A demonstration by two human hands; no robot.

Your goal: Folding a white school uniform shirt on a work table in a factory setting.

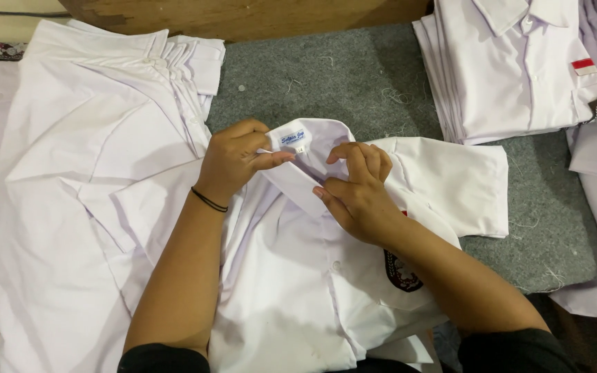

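- Head view: the white shirt (pixel 291 290) lies front-up on the grey felt table (pixel 354 76), its long axis running from the collar (pixel 305 176) toward the person.
- The left hand (pixel 233 159) pinches the collar's left side, fingers narrow, thumb over the fabric beside the neck label (pixel 293 138).
- The right hand (pixel 357 190) grips the collar's right side, fingers curled shut on it.
- The collar sits between both sets of fingertips; neither hand is nearer.
- A stack of folded shirts (pixel 513 69) lies well beyond the right fingers; loose shirts (pixel 84 173) lie left of the left.

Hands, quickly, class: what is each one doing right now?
Left hand: closed, pinching the collar of the white shirt.
Right hand: closed, gripping the same collar.
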